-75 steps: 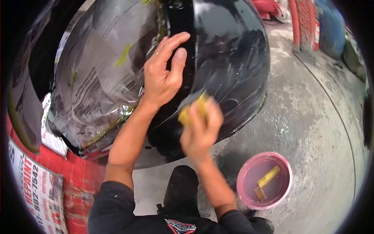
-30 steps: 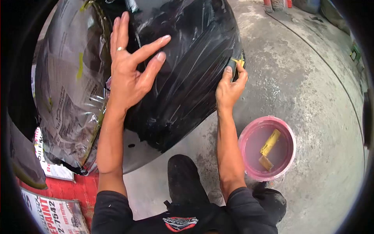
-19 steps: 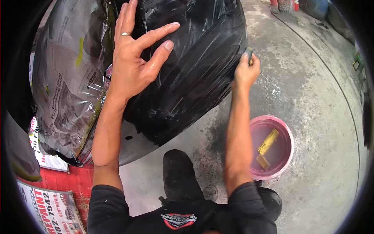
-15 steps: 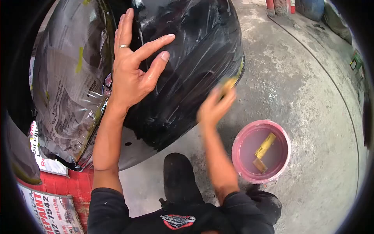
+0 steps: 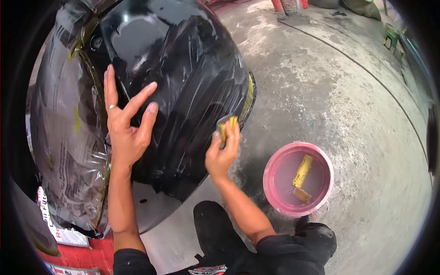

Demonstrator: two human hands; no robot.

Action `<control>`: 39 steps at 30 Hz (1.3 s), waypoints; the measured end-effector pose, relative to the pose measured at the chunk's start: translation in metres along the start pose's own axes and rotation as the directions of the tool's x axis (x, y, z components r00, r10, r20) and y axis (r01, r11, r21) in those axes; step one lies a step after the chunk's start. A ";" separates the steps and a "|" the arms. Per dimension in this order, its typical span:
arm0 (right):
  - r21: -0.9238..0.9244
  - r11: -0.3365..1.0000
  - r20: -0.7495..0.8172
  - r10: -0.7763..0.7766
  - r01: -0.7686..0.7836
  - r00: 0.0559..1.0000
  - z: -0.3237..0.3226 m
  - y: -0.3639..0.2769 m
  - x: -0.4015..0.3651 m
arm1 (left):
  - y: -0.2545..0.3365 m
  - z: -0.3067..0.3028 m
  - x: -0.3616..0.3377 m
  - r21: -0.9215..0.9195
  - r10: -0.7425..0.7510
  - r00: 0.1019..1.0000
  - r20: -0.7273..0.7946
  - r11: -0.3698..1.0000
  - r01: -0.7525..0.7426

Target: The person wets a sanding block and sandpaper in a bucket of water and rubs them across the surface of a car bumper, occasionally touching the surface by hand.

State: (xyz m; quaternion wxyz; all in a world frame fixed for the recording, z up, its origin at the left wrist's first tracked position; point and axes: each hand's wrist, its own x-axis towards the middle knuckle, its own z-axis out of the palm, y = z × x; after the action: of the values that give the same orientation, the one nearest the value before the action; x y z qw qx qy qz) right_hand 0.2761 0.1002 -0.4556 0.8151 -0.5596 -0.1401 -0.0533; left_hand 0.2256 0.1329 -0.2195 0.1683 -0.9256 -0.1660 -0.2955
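Note:
A large black curved panel (image 5: 183, 78) fills the upper middle, wet and streaked with pale smears. Flat against its left part lies my left hand (image 5: 128, 130), fingers spread, a ring on one finger, holding nothing. My right hand (image 5: 223, 156) grips a small yellow and grey pad (image 5: 227, 127) between thumb and fingers, against the panel's lower right side. Paper and clear plastic wrap (image 5: 68, 133) cover the part left of the panel, edged with yellow tape.
On the concrete floor (image 5: 321, 101), a pink bucket (image 5: 267, 183) of cloudy water holds a yellow roll (image 5: 302, 170) and a tan block (image 5: 301, 195). A thin line crosses the floor at right. Printed signs and a red surface are at lower left.
The view has shifted, so the panel and bucket sit further left. My right hand with the pad has moved inward and down from the panel's right edge. My left hand stays spread on the panel.

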 end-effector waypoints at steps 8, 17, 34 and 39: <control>0.025 0.959 0.183 0.274 -0.283 0.944 0.006 0.047 0.124 | 0.004 0.002 0.002 0.034 -0.013 0.999 -0.048 0.999 0.015; 0.149 0.922 0.415 0.271 -0.359 0.868 0.036 0.050 0.208 | 0.004 0.007 0.001 0.105 -0.044 0.997 -0.060 0.993 0.050; 0.193 0.903 0.116 -0.410 0.385 0.904 0.026 -0.068 0.080 | -0.008 0.003 0.002 0.076 -0.093 0.982 -0.165 0.991 0.107; 0.197 0.936 0.096 -0.313 0.290 0.945 0.060 -0.069 0.184 | -0.003 0.004 0.002 0.031 -0.122 0.975 -0.188 0.991 0.130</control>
State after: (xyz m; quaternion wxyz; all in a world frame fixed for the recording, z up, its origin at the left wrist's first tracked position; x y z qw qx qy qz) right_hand 0.4248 0.1432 -0.3202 0.8338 -0.4578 -0.2799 -0.1296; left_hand 0.2273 0.1377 -0.2206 0.1838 -0.8779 -0.2140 -0.3869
